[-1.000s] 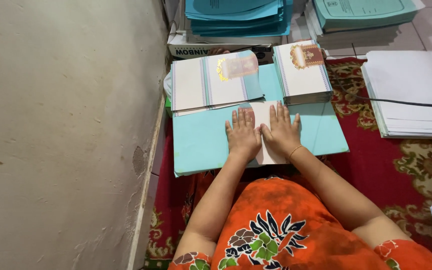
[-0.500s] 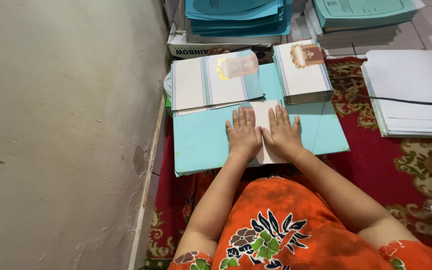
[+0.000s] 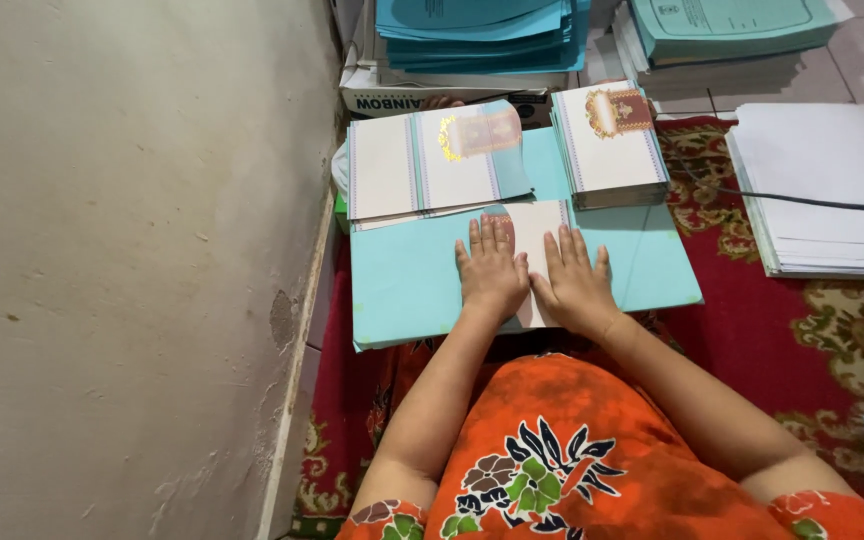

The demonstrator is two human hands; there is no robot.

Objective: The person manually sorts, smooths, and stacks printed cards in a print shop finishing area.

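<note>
In the head view, the left hand (image 3: 492,272) and right hand (image 3: 574,281) lie flat side by side, fingers spread, gripping nothing, pressing a white paper card (image 3: 535,232) on a light teal paper sheet (image 3: 407,280) over the red patterned carpet (image 3: 832,330). Beyond sit two stacks of white gold-crested cards (image 3: 607,150).

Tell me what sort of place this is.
Probably a home workshop for assembling printed cards, worked on the floor: stacks of decorated cards, piles of teal covers, and white sheets on a red carpet.
</note>
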